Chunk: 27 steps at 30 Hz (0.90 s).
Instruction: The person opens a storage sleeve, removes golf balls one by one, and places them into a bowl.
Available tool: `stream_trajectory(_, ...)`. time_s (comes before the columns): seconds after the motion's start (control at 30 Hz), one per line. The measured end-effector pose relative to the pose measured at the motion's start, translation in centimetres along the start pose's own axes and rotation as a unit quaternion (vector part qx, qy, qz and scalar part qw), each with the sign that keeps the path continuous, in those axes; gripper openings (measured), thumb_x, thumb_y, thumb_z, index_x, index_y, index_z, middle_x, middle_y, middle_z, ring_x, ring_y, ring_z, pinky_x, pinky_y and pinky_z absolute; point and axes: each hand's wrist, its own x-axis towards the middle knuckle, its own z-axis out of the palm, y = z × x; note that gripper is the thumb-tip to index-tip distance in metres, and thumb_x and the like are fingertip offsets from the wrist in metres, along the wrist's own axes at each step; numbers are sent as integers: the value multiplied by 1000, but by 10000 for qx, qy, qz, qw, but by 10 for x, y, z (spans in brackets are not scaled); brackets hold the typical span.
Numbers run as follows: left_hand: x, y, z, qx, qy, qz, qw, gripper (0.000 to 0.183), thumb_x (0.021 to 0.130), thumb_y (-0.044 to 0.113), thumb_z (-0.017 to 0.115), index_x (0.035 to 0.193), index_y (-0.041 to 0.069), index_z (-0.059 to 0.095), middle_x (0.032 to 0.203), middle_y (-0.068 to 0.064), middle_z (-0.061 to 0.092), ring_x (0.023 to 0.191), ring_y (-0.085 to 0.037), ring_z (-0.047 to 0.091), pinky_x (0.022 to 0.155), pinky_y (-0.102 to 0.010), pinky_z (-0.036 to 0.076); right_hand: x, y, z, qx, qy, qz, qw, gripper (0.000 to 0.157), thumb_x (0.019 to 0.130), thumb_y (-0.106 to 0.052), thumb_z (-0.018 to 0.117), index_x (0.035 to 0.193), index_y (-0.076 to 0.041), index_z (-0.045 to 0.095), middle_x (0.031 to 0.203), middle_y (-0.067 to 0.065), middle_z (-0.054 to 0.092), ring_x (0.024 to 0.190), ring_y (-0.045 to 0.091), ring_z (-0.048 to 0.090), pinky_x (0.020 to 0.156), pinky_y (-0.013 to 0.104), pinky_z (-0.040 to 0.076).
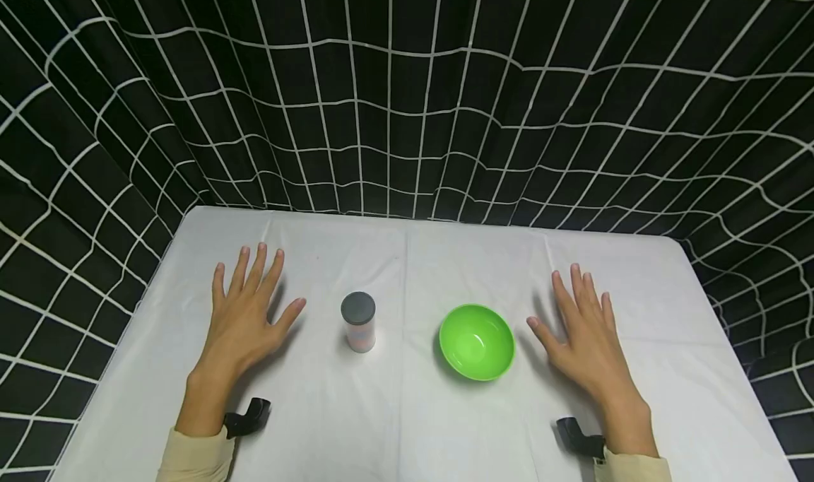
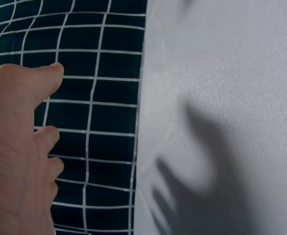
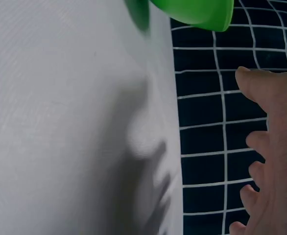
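My left hand (image 1: 244,326) hovers above the left side of the table, palm down with fingers spread, holding nothing. To its right a small cylindrical container (image 1: 360,324) with a dark grey lid stands upright, apart from the hand. A bright green bowl (image 1: 477,342) sits right of the container, its inside facing up. My right hand (image 1: 585,341) is spread over the table just right of the bowl, not touching it. In the right wrist view part of the green bowl (image 3: 202,12) shows at the top, above the thumb. The left wrist view shows only the left hand (image 2: 21,142) and its shadow.
A white cloth covers the table (image 1: 407,425), with fold lines running across it. Black curtain with a white grid (image 1: 407,100) surrounds the far edge and both sides. A black device is strapped at each wrist, the left one (image 1: 248,417) and the right one (image 1: 579,438).
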Motion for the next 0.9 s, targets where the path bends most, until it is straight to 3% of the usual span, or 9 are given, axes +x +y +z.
stream_trajectory(0.37,-2,2,-1,-350,-38,166,9992,80,104,53,56,170,20,25,178,-12,20,167,-37,13,134,-62,2,10,-15,-6,295,-58,-261,9992,77,102,-43,66,167,-16,34,178,15,18,166,41,15,137,54,7)
stream_trajectory(0.6,-1,13,-3,-916,-204,337,9950,63,110,41,50,167,22,33,176,-10,26,166,-36,19,133,-63,3,10,-36,-11,704,214,-239,9970,73,99,-35,73,164,-23,41,178,9,21,161,45,27,120,72,31)
stream_trajectory(0.8,0,24,-2,-1748,-896,595,9787,70,100,21,66,165,20,38,172,-15,37,162,-37,31,130,-64,23,13,-65,-17,1162,560,-393,9909,68,93,-19,80,156,-19,54,169,11,42,153,44,43,111,72,43)
stream_trajectory(0.83,0,26,-1,-1871,-1040,661,9746,74,98,20,69,165,19,38,171,-15,38,161,-37,33,129,-63,27,14,-70,-17,1200,590,-449,9900,66,93,-17,81,154,-17,56,165,11,46,150,43,47,111,70,44)
stream_trajectory(0.9,-1,30,2,-2135,-1303,729,9655,81,95,23,76,165,19,37,169,-12,41,159,-34,37,129,-60,31,16,-80,-17,1299,613,-559,9881,62,93,-15,80,151,-16,59,159,11,53,146,41,53,118,54,46)
